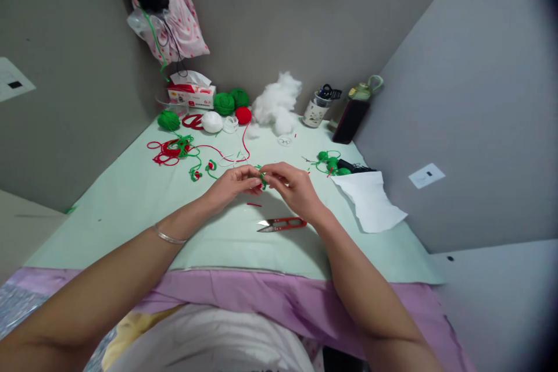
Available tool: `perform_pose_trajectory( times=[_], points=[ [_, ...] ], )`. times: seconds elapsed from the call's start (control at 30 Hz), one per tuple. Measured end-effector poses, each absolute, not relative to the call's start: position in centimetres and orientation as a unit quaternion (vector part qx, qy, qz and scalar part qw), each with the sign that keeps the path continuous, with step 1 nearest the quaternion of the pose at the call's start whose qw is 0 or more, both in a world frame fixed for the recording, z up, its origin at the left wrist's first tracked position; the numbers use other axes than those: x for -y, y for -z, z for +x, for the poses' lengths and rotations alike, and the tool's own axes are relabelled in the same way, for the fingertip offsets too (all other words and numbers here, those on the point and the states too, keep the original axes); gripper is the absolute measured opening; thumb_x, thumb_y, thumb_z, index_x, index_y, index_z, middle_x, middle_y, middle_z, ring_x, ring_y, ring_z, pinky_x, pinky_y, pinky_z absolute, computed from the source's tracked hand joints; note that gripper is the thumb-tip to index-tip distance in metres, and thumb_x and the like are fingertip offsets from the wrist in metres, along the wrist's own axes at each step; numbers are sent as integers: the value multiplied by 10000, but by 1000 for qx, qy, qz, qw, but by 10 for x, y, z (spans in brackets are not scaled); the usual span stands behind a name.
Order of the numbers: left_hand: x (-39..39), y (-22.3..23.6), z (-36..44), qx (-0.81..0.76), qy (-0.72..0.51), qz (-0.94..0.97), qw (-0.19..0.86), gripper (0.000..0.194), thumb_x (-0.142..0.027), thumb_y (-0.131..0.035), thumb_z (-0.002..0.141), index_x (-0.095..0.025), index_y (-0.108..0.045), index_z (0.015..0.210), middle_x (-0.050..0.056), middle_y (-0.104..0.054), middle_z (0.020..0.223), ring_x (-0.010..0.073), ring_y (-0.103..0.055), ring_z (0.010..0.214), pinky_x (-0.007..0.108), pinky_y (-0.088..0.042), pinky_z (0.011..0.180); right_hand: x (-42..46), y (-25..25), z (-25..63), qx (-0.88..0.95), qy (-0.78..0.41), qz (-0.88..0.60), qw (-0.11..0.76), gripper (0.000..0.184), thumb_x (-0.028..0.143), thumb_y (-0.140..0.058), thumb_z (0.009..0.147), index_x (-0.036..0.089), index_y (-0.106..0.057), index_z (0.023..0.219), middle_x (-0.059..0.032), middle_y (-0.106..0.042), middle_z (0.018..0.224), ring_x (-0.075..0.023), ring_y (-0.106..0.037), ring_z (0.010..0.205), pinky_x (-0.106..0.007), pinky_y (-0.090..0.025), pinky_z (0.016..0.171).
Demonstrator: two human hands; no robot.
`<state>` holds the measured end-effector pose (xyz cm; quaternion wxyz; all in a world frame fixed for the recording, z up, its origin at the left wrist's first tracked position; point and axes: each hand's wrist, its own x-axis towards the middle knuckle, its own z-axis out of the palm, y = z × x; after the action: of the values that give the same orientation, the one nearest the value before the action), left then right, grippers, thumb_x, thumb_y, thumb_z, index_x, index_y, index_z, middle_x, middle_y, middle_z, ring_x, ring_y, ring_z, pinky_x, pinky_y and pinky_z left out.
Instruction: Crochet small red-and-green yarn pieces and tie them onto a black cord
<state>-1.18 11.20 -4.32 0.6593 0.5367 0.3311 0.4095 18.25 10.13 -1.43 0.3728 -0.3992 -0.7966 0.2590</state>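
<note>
Between my fingertips, over the middle of the table, is a small green and red yarn piece (263,181), mostly covered by the fingers. My left hand (239,181) pinches it from the left. From the right, my right hand (290,183) has thumb and forefinger closed on the same piece. Just below the hands lie a short red yarn scrap (254,205) and red-handled thread snips (285,224), blades pointing left. Two similar small green and red crocheted pieces (196,175) rest to the left of my left hand.
Tangled red and green yarn (172,150) lies at left. Along the back stand a tissue box (192,96), yarn balls (224,104), white stuffing (278,104), a pen cup (315,111) and a phone (351,121) against a bottle. White paper (370,200) and green balls (332,163) lie at right.
</note>
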Motion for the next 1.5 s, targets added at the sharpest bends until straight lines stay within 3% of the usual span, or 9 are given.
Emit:
perform_pose_trajectory(
  times=[0.13, 0.27, 0.43, 0.53, 0.7, 0.87, 0.97, 1.23, 1.5],
  points=[
    [-111, 45, -11, -351, -384, 554, 650, 256, -368, -759, 791, -155, -670, 902, 17, -657, 866, 140, -621, 758, 304, -537, 764, -99, 16, 182, 867, -104, -393, 288, 211, 240, -496, 1001, 235, -705, 1024, -58, -661, 919, -144, -612, 753, -258, -435, 666],
    [-113, 45, -13, -337, -367, 559, 663, 241, -361, -755, 798, -159, -650, 875, 5, -639, 822, 137, -618, 759, 311, -541, 787, -97, 16, 180, 864, -77, -377, 326, 231, 259, -478, 1011, 249, -705, 972, -71, -656, 1050, -133, -613, 773, -258, -442, 661],
    [-115, 45, -14, -331, -374, 559, 662, 168, -297, -732, 803, -167, -637, 850, -7, -635, 789, 131, -616, 760, 307, -538, 798, -92, 5, 178, 814, -163, -333, 447, 173, 269, -543, 981, 237, -701, 918, -70, -664, 971, -165, -641, 854, -298, -501, 745],
    [-115, 48, -13, -355, -366, 559, 654, 155, -274, -721, 793, -162, -616, 810, -14, -630, 742, 119, -607, 697, 287, -527, 748, -89, -2, 177, 756, -269, -331, 496, 121, 296, -590, 955, 222, -671, 904, -58, -680, 934, -147, -642, 745, -288, -506, 658],
    [-115, 50, -12, -352, -360, 545, 670, 222, -319, -740, 790, -148, -652, 901, 6, -658, 825, 126, -641, 722, 306, -534, 773, -94, -9, 183, 648, -536, -330, 429, 221, 426, -560, 962, 221, -529, 886, 29, -631, 604, -111, -555, 472, -220, -370, 442],
    [-115, 46, -14, -333, -367, 532, 686, 251, -329, -781, 776, -151, -671, 914, -5, -660, 770, 128, -656, 696, 305, -541, 761, -103, -19, 196, 535, -566, -307, 547, 250, 404, -696, 864, 208, -547, 824, 99, -391, 496, -61, -311, 435, -195, -260, 444],
    [-115, 44, -16, -321, -385, 518, 693, 247, -319, -791, 774, -161, -680, 929, 2, -684, 794, 140, -676, 736, 314, -547, 788, -106, -22, 202, 521, -571, -321, 547, 226, 378, -718, 839, 202, -575, 839, 85, -392, 537, -63, -300, 466, -206, -227, 457],
    [-115, 44, -16, -325, -408, 503, 689, 263, -292, -797, 776, -170, -712, 993, 13, -722, 839, 148, -693, 787, 332, -538, 877, -105, -13, 203, 716, -332, -399, 468, 67, 265, -696, 875, 212, -732, 855, -19, -601, 805, -131, -520, 711, -269, -384, 602],
    [-116, 45, -16, -312, -406, 513, 689, 240, -320, -759, 822, -177, -723, 1011, 22, -723, 885, 152, -697, 824, 334, -535, 901, -106, -3, 202, 822, -138, -411, 371, 164, 139, -618, 920, 243, -745, 924, -20, -552, 851, -140, -532, 752, -287, -401, 673]
  ],
)
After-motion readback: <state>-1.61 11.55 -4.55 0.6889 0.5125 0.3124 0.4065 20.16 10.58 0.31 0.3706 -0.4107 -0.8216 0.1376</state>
